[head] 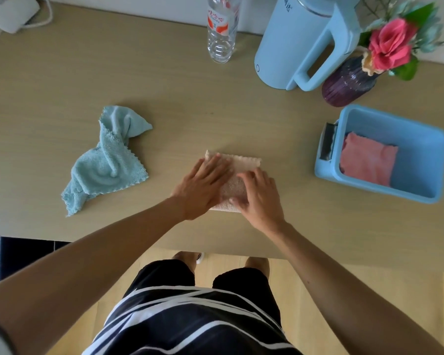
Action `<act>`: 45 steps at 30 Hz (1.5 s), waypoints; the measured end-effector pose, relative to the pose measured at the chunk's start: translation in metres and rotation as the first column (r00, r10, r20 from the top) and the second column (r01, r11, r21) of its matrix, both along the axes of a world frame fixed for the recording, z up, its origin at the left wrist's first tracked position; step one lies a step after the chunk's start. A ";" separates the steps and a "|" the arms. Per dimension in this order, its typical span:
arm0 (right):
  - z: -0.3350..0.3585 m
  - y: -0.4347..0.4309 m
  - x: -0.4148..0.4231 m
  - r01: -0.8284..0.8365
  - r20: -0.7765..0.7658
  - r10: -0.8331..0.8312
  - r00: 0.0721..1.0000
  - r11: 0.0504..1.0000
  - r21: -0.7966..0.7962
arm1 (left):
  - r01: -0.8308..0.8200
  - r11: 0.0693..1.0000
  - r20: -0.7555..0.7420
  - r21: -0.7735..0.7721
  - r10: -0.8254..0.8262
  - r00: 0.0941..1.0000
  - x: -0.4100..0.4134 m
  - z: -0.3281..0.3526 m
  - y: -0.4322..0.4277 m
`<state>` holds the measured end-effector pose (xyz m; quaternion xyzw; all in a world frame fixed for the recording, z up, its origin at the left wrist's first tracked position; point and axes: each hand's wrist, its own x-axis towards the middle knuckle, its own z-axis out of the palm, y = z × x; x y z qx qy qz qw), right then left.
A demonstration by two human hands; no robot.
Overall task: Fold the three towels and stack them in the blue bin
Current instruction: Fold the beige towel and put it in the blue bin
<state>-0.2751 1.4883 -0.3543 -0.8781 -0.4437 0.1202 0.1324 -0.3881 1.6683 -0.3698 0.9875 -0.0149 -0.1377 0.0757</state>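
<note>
Left grip (pixel 203 185) and right grip (pixel 260 198), both wide and flat, press the beige towel (pixel 244 161) onto the bench (pixel 190 111), apparently setting its fold before binning.

Surface (pixel 190 111): crumpled towel (pixel 108 162) left; folded towel (pixel 244 162) centre; bin (pixel 426 160) right, third towel (pixel 367 160) inside; bottle (pixel 219 34), kettle (pixel 292 47), vase (pixel 346 85) behind.

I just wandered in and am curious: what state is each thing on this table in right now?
beige towel: folded, lying flat.
left hand: flat, pressing the beige towel.
right hand: fingers spread, pressing the beige towel.
light blue towel: crumpled, not yet folded.
pink towel: folded, lying in the blue bin.
blue bin: open, holding only the pink towel.
bottle: upright.
vase: upright, holding flowers.
</note>
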 end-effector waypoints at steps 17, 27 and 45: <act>0.002 0.003 -0.043 0.298 0.021 -0.298 0.954 0.946 -0.127 | -0.195 0.979 0.008 -0.062 0.196 0.981 0.050 0.021 -0.006; 0.014 -0.005 -0.034 0.451 -0.161 -0.441 0.883 0.892 0.032 | -0.579 0.677 -0.339 -0.455 0.469 0.815 0.056 0.057 -0.001; 0.168 -0.054 0.100 0.808 -0.895 -0.108 0.432 0.487 0.332 | -0.350 -0.069 -0.286 -0.934 0.732 0.618 0.114 0.197 -0.060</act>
